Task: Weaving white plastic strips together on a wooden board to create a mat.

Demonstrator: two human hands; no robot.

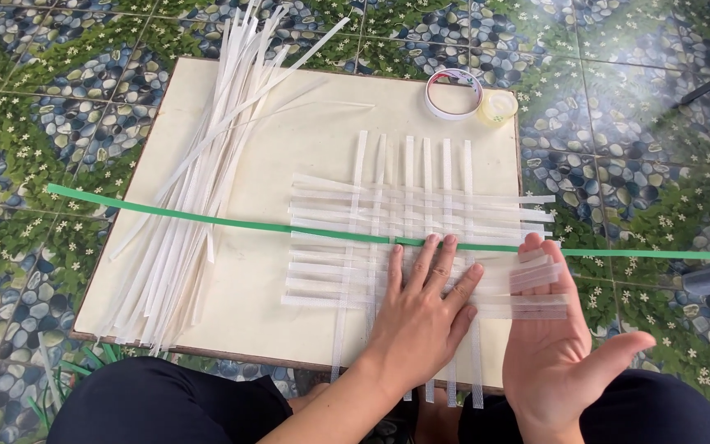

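Observation:
A woven mat of white strips [421, 218] lies on a cream board [289, 148]. A long green strip [207, 219] runs across it from left to right. My left hand [425, 308] presses flat on the lower part of the weave, fingers spread, fingertips touching the green strip. My right hand [556, 337] is at the weave's right edge, palm turned up and fingers apart, lifting the loose ends of a few horizontal white strips [536, 275] that rest on its fingers.
A loose bundle of white strips [199, 181] lies on the board's left side. Two tape rolls [454, 93] sit at its far right corner. Patterned pebble-and-leaf tiles [634, 148] surround the board. Green strips [67, 370] lie by my left knee.

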